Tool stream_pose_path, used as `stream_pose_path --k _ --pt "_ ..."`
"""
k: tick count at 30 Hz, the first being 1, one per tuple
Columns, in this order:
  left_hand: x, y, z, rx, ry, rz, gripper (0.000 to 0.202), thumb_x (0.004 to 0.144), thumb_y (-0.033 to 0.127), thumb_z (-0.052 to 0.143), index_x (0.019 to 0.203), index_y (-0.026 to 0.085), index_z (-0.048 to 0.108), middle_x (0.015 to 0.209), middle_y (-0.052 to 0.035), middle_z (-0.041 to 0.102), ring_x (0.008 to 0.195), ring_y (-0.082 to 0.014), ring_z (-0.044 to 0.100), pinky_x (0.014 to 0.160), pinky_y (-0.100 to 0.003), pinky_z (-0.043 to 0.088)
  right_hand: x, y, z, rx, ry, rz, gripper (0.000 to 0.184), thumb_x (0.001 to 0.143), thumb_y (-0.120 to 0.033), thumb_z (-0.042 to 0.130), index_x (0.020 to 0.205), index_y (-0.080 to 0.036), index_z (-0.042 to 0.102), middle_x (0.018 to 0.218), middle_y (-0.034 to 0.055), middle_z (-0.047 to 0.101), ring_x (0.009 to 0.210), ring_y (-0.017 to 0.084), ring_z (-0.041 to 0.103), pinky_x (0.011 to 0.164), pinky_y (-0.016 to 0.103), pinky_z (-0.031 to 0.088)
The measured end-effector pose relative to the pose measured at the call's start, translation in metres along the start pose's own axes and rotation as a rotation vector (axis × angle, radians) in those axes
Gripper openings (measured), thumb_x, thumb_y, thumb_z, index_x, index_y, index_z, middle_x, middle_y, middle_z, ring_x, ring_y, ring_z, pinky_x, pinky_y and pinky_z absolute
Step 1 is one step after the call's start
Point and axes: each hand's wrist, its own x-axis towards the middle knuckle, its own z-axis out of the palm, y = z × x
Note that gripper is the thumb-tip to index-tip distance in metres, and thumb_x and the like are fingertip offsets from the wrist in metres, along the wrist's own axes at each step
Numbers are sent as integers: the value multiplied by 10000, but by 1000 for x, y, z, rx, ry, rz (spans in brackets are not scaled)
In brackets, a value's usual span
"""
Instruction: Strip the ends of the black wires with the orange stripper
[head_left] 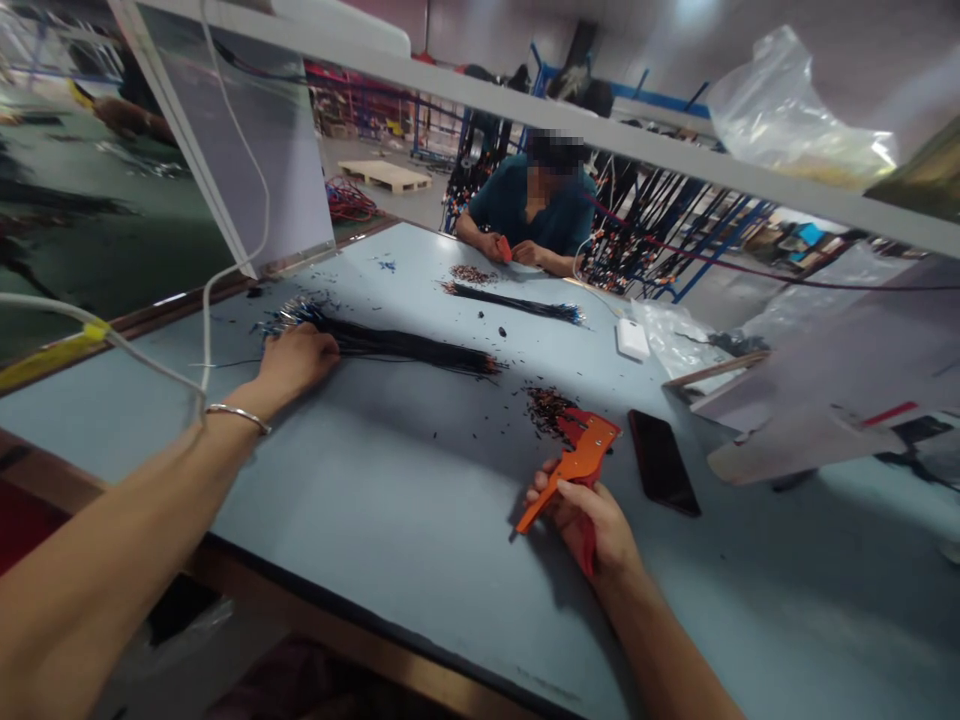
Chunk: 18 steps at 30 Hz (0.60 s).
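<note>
Black wire bundle lies on the left-centre of the table, blue-tipped ends left, copper-coloured ends right. Risks, left to right.

White cable hangs close to the left forearm; arm could catch it if it swings outward. Metal bracelet on that wrist might snag loose strands too.

Left hand is on the bundle's left end, fingers bent down over the wires; fingertips hidden, so can't tell how closed they are or whether a single wire is pinched. Tips are fanned and crowded there: pulling one wire could drag out neighbours or skew the bundle.

Second wire bundle lies farther back, well apart, near a co-worker holding a red tool. Mix-up looks unlikely at that gap.

Scrap pile sits just behind the tool head; a sweep of the tool could scatter bits, and some might get into its jaws and spoil the grip.

Right hand is curled around an orange-and-red hand tool, handles spread; careless squeezing could nip a finger between them.

Phone lies just right of it; a wide elbow or tool swing could knock it.
</note>
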Motion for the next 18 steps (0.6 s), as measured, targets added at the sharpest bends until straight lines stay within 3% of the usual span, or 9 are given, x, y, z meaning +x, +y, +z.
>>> stream_pose_path --k 4,8,13,16,18 --pt "-1 4 -8 19 -21 47 266 861 225 428 914 120 667 1100 -165 571 1070 -360 453 798 -456 404 1 -1 0 -4 -11 9 222 677 -210 733 880 -159 659 775 45 687 713 219 666 708 369 533" --pt "-8 17 -33 197 -35 153 246 826 130 414 912 123 645 1177 -159 556 1064 -330 468 755 -383 417 1 -2 0 14 -28 17 213 683 -205 728 878 -155 658 781 47 688 716 207 661 713 356 533" --pt "-18 40 -66 383 80 95 261 820 87 368 985 133 565 975 -113 612 797 -249 570 646 -341 402 2 -2 0 11 -39 13 200 688 -198 718 874 -158 658 780 47 689 717 208 659 697 351 534" --pt "-16 48 -80 334 181 30 261 845 107 346 1005 131 550 1016 -110 603 877 -252 577 669 -326 408 2 -1 0 3 -22 4 201 682 -195 713 871 -157 656 770 47 692 713 211 666 698 347 532" --pt "-14 52 -89 213 366 -55 267 876 146 341 1045 122 546 1067 -104 585 999 -269 554 774 -350 418 3 -1 0 5 -15 6 207 675 -199 714 868 -157 654 764 46 693 708 215 669 692 349 534"
